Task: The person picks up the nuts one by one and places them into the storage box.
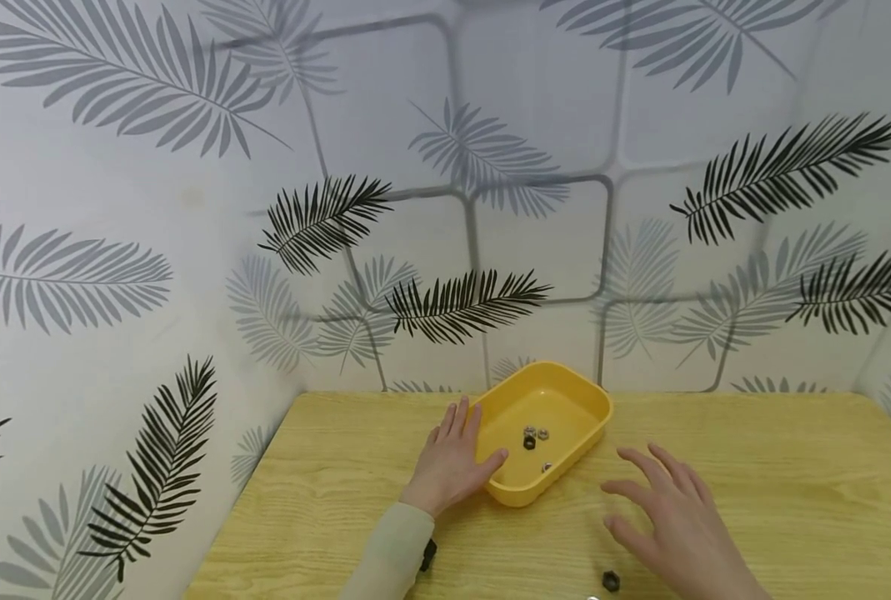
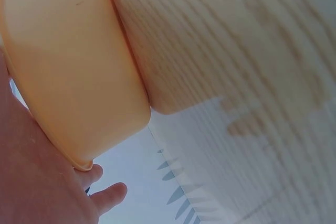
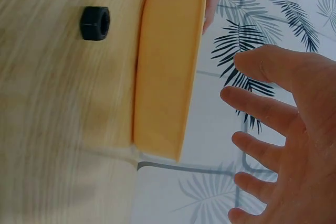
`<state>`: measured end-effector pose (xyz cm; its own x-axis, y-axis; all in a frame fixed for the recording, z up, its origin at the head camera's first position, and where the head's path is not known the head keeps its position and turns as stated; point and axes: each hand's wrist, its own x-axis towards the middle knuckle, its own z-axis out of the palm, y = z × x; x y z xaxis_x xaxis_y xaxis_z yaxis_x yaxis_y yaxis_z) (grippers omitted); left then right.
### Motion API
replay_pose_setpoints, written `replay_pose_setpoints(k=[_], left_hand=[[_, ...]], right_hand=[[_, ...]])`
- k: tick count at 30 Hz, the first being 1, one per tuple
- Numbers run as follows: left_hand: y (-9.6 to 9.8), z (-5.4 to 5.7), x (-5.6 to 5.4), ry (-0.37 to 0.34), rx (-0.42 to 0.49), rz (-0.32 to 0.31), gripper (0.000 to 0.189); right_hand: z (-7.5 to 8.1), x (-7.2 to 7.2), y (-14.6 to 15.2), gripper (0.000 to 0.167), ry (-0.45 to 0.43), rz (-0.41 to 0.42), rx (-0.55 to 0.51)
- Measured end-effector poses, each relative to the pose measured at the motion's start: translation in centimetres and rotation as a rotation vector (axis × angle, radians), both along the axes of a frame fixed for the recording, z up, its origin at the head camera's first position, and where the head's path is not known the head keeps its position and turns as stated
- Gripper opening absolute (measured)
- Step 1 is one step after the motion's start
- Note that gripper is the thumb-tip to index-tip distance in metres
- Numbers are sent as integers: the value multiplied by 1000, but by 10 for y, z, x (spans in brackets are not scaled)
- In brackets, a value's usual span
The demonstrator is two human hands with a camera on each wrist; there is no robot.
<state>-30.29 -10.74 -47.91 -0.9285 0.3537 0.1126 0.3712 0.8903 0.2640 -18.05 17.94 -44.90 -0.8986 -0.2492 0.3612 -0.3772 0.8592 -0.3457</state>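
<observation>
A yellow plastic tray (image 1: 576,450) sits on the wooden table with a few small nuts inside. One is a black nut (image 1: 529,443); silver nuts (image 1: 543,434) lie around it. My left hand (image 1: 451,467) rests along the tray's left rim, fingers extended, thumb reaching over the inside. In the left wrist view this hand lies against the rim of the tray (image 2: 79,72). To the right of the tray, my right hand (image 1: 673,517) is held above the table with spread, slightly bent fingers and nothing in them. A loose black nut (image 3: 95,23) lies on the table near it.
Beside the left sleeve a black object (image 1: 428,554) is partly hidden. A silver piece (image 1: 593,597) just shows at the head view's bottom edge. Behind the table (image 1: 790,467) stands a wall (image 1: 535,250) with a leaf pattern.
</observation>
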Motion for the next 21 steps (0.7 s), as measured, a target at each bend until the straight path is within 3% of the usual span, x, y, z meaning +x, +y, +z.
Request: replay_pose_setpoints(k=[10,21], left_hand=[[1,1,-3,3,-2,2,84],[1,2,0,-22,11,6,83]], right_hand=[[-20,5,7,28,44,13,47],[-39,3,8,25,-105,66,75]])
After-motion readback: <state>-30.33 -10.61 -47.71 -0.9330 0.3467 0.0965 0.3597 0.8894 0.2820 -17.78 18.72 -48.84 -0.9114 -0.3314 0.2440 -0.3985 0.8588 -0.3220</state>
